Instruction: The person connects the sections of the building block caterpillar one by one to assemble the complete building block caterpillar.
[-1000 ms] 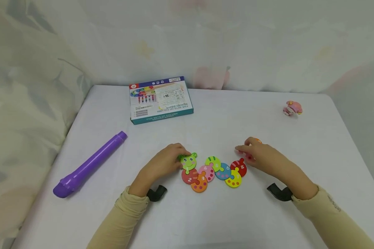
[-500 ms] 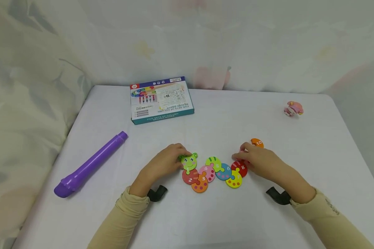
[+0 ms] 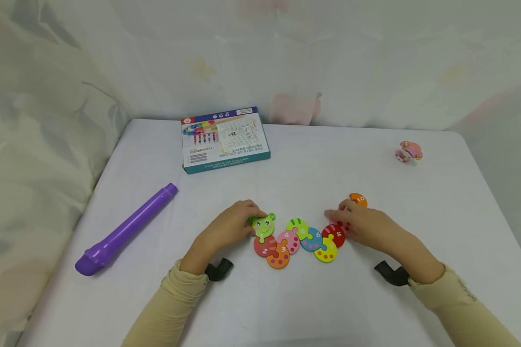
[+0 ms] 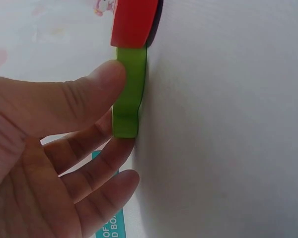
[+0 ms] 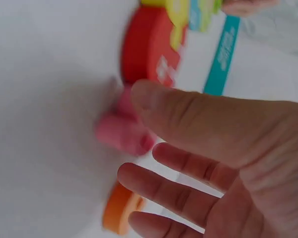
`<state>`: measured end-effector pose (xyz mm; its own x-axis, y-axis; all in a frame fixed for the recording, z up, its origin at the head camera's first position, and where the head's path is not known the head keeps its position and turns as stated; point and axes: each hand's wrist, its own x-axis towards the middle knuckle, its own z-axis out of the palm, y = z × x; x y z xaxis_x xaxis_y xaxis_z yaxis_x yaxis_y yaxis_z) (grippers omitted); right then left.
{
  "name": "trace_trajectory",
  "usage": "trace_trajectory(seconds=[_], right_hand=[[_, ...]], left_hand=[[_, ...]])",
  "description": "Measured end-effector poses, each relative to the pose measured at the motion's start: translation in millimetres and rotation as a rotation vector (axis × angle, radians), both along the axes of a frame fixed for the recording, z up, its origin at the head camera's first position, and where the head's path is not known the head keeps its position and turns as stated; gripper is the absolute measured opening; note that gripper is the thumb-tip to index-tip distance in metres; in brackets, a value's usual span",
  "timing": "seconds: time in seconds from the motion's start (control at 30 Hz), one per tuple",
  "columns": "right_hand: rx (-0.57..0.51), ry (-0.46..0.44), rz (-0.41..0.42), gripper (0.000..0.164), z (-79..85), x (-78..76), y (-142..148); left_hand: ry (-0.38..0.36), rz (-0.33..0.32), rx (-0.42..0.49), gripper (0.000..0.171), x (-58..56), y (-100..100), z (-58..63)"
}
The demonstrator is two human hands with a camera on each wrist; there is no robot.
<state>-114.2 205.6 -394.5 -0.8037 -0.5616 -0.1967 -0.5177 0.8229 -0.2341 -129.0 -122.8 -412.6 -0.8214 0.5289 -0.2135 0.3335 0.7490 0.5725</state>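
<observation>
My left hand (image 3: 230, 224) pinches the rim of a green smiling caterpillar-head puzzle piece (image 3: 264, 225) marked 1, its thumb on the near edge. Numbered round pieces join the head in a zigzag, ending in a red piece (image 3: 333, 236) marked 8. Just past the red piece, my right hand (image 3: 369, 225) hovers over a pink dotted piece (image 5: 116, 135), its fingers loosely spread and thumb near the piece; the hand mostly covers it in the head view. An orange piece (image 3: 359, 199) marked 10 lies apart behind that hand.
A flat cardboard box (image 3: 226, 140) of beaded toys lies toward the back of the white table. To the left is a purple toy microphone (image 3: 126, 229). A small pink figurine (image 3: 409, 151) stands at the back right. A fabric curtain hangs behind.
My right hand has brought the pink piece toward the red 8, then shifted slightly back to the right with its fingers loosening. The left hand stays on the green head.
</observation>
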Motion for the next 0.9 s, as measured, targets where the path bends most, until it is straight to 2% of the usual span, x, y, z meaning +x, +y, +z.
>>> trace_trajectory(seconds=[0.17,0.43,0.53,0.67,0.9], right_hand=[[-0.034,-0.005,-0.126,0.062,4.6,-9.9,18.1],[-0.026,-0.002,-0.157,0.05,-6.3,-18.7,34.7],[-0.049,0.012,-0.203,0.042,-12.4,-17.8,34.4],[-0.077,-0.004,-0.261,0.04,-13.2,-8.4,33.2],[-0.11,0.01,-0.282,0.059,0.6,24.1,34.4]], left_hand=[[0.001,0.002,-0.004,0.039,-0.1,0.1,-0.2],[-0.007,0.008,-0.006,0.039,0.9,-0.2,1.2],[-0.009,0.015,-0.013,0.039,1.5,-1.1,0.8],[-0.012,0.017,-0.014,0.039,1.7,-1.4,0.2],[-0.001,0.001,-0.007,0.039,0.2,-0.5,-0.4]])
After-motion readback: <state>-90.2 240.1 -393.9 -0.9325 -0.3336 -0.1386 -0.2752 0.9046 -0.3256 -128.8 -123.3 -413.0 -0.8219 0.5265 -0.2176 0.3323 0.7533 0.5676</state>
